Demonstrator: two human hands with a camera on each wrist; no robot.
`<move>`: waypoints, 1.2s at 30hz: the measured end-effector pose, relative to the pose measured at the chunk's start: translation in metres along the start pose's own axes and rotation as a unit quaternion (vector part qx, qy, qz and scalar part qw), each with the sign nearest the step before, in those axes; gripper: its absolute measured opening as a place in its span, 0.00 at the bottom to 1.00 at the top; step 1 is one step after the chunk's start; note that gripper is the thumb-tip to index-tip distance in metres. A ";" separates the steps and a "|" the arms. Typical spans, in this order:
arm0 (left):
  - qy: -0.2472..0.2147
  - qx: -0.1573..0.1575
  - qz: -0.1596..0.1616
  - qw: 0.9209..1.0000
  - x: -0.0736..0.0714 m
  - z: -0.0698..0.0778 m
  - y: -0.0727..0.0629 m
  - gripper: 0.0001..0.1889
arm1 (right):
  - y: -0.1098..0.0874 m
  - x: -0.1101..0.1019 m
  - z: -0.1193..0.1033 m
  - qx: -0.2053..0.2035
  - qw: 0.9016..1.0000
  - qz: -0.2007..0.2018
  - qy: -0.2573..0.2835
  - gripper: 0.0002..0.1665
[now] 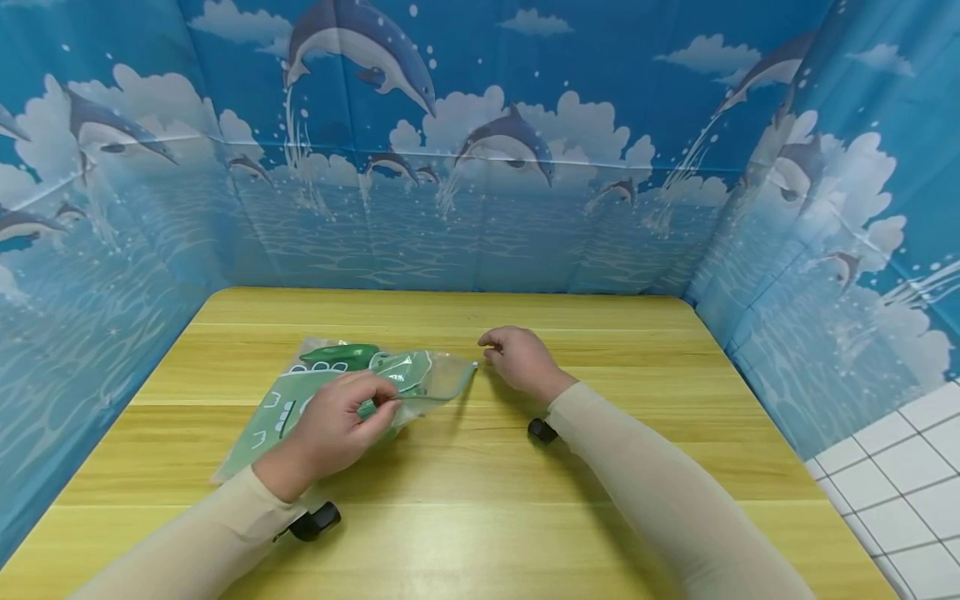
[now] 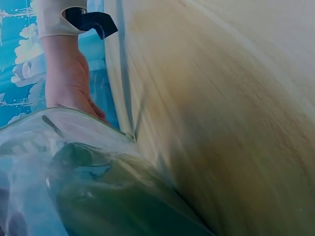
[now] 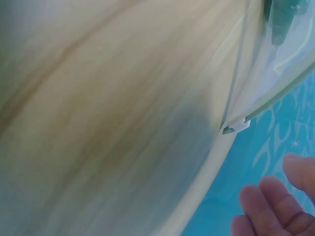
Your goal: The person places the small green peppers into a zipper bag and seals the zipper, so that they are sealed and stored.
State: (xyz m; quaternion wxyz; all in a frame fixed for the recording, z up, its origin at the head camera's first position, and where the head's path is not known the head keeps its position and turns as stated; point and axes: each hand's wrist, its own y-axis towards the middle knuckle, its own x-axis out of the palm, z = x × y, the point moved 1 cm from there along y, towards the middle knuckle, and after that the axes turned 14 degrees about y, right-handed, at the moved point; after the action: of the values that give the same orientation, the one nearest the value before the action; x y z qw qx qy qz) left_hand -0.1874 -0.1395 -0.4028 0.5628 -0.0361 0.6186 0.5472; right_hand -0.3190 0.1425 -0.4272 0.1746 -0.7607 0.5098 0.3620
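A clear zip bag (image 1: 262, 421) printed with a green cartoon face lies on the table, its open-looking end lifted toward the right. Inside it shows a long green thing like a chili pepper (image 1: 341, 357), with other green shapes partly hidden. My left hand (image 1: 337, 425) lies over the bag and pinches its edge between thumb and forefinger. At the bag's right corner sits a small white zip slider (image 3: 240, 126). Just beyond that slider is my right hand (image 1: 521, 362), fingers loosely bent and holding nothing, with a gap showing in the right wrist view (image 3: 275, 206).
The yellow wood-grain table (image 1: 480, 533) reaches back to a blue dolphin-print curtain (image 1: 480, 225) that hangs on the left, back and right. White floor tiles (image 1: 885, 492) show at the right. A black wrist camera (image 1: 542, 431) sits under each sleeve.
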 end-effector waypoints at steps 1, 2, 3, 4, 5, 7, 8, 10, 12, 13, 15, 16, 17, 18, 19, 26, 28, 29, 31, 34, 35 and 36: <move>0.001 0.002 -0.001 1.000 0.001 0.000 0.000 0.09 | -0.001 -0.001 0.000 -0.001 1.000 0.001 -0.002 0.18; 0.002 0.003 -0.004 1.000 0.002 0.000 0.001 0.09 | -0.001 -0.001 0.000 -0.003 1.000 0.002 -0.005 0.18; 0.003 0.004 -0.007 1.000 0.003 0.001 0.001 0.08 | -0.002 -0.002 0.000 -0.004 1.000 0.004 -0.007 0.18; 0.005 0.005 -0.010 1.000 0.004 0.001 0.002 0.08 | -0.003 -0.003 0.001 -0.003 1.000 0.005 -0.009 0.19; 0.007 0.004 -0.014 1.000 0.005 0.002 0.002 0.07 | -0.003 -0.004 0.001 -0.003 1.000 0.007 -0.010 0.19; 0.009 0.003 -0.023 1.000 0.006 0.003 0.002 0.06 | -0.005 -0.005 0.002 -0.001 1.000 0.009 -0.013 0.19; 0.010 0.000 -0.028 1.000 0.007 0.003 0.003 0.06 | -0.005 -0.005 0.002 0.001 1.000 0.010 -0.015 0.19; 0.011 -0.004 -0.037 0.999 0.007 0.004 0.003 0.05 | -0.007 -0.006 0.003 0.005 1.000 0.011 -0.019 0.19; 0.012 -0.005 -0.044 0.999 0.008 0.005 0.004 0.05 | -0.008 -0.007 0.004 0.008 1.000 0.013 -0.020 0.20; 0.013 -0.006 -0.047 0.999 0.009 0.005 0.005 0.04 | -0.009 -0.008 0.004 0.009 1.000 0.013 -0.021 0.20; 0.012 -0.005 -0.054 0.998 0.010 0.006 0.006 0.04 | -0.010 -0.009 0.004 0.010 1.000 0.014 -0.020 0.20; 0.014 -0.005 -0.058 0.998 0.011 0.007 0.007 0.04 | -0.011 -0.010 0.004 0.010 1.000 0.015 -0.018 0.20; 0.015 -0.005 -0.063 0.998 0.012 0.007 0.008 0.04 | -0.011 -0.010 0.004 0.010 1.000 0.016 -0.018 0.20; 0.016 -0.004 -0.068 0.998 0.013 0.008 0.008 0.04 | -0.012 -0.011 0.005 0.010 1.000 0.017 -0.018 0.20; 0.018 -0.002 -0.072 0.997 0.014 0.008 0.009 0.04 | -0.013 -0.012 0.005 0.009 1.000 0.018 -0.019 0.20; 0.025 0.015 -0.103 0.994 0.023 0.014 0.015 0.03 | -0.018 -0.016 0.008 0.013 0.999 0.023 -0.023 0.20; 0.023 0.023 -0.116 0.993 0.025 0.015 0.016 0.03 | -0.020 -0.018 0.009 0.015 0.999 0.023 -0.020 0.19; 0.022 0.027 -0.122 0.992 0.026 0.016 0.017 0.03 | -0.021 -0.018 0.009 0.016 0.999 0.023 -0.018 0.19; 0.023 0.036 -0.135 0.990 0.029 0.017 0.017 0.03 | -0.022 -0.020 0.009 0.017 0.999 0.023 -0.015 0.19; 0.023 0.051 -0.146 0.988 0.033 0.018 0.018 0.04 | -0.023 -0.021 0.010 0.016 0.999 0.025 -0.014 0.20; 0.024 0.056 -0.149 0.987 0.034 0.019 0.018 0.04 | -0.024 -0.022 0.010 0.014 0.999 0.026 -0.015 0.20; 0.025 0.060 -0.152 0.986 0.035 0.019 0.018 0.04 | -0.024 -0.022 0.010 0.013 0.999 0.028 -0.018 0.20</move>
State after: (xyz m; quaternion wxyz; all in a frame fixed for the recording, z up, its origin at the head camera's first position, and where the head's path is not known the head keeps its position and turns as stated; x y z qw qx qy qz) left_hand -0.1998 -0.0985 -0.4124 0.6248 -0.1099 0.6517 0.4157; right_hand -0.3055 0.1733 -0.4206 0.1834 -0.7373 0.5324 0.3733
